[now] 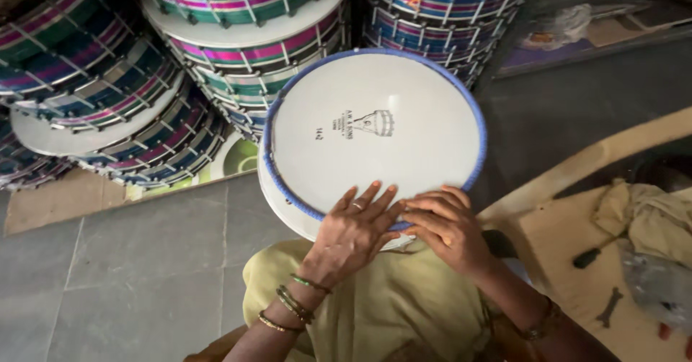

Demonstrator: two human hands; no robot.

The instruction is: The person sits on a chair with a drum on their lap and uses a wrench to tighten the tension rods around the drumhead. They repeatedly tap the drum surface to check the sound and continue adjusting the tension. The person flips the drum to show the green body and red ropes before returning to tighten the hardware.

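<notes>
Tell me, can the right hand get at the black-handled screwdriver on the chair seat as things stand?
Probably yes: the right hand rests on the drum rim, and the screwdriver lies uncovered beside it.

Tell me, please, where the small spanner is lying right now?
In the head view, the spanner lies at lower right on the tan board, below the black-handled screwdriver.

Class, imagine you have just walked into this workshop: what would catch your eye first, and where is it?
First, the big white drumhead with its blue rim, at the centre, resting in the person's lap. The left hand and right hand press side by side on its near edge. Behind it, at upper left and top, stacks of drums banded in pink, green and blue are piled.
</notes>
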